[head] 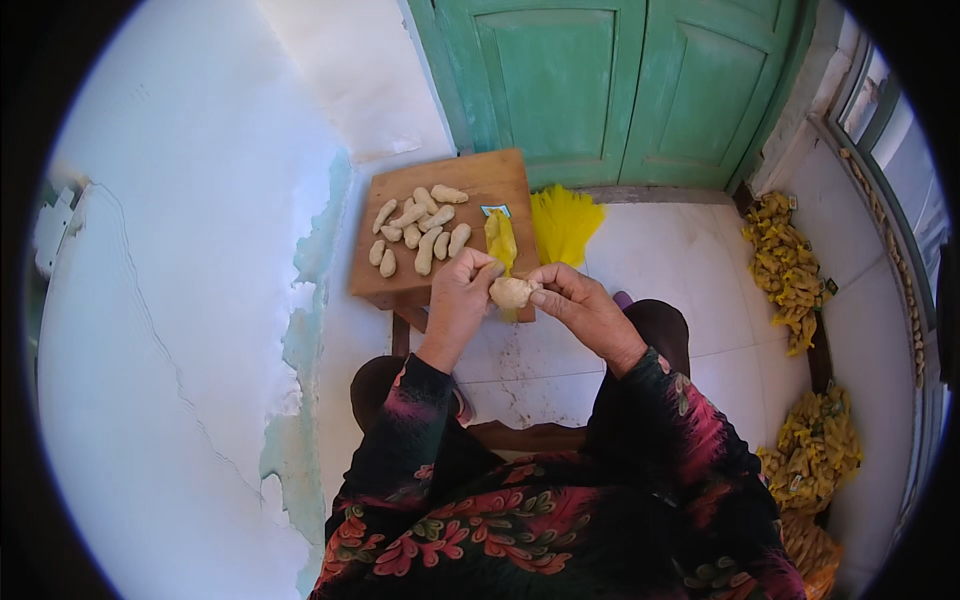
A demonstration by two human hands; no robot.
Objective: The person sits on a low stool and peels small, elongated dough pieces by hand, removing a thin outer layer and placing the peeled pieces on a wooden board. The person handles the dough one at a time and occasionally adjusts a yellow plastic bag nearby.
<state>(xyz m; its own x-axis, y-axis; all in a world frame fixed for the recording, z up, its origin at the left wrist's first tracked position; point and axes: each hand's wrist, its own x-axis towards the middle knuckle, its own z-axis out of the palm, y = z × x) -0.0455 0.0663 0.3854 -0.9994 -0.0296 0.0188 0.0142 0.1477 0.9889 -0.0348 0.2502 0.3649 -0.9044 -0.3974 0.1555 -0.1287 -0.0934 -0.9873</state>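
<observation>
A pale, rounded tuber piece (511, 292) is held between my left hand (463, 291) and my right hand (576, 298), in front of the near right edge of a small wooden table (480, 172). The fingertips of both hands pinch it from either side. Several pale brown, elongated tubers (424, 217) lie loosely on the left part of the tabletop. Just beyond my hands, a yellow mesh bag (501, 236) with a small printed tag (496, 211) lies on the table; pale pieces seem to be inside it.
A bundle of yellow netting (566, 225) lies right of the table, near green double doors (555, 82). Filled yellow mesh bags (787, 262) and another heap of them (817, 442) line the right wall. A peeling wall (187, 262) stands at left. Dirt crumbs dot the tiled floor.
</observation>
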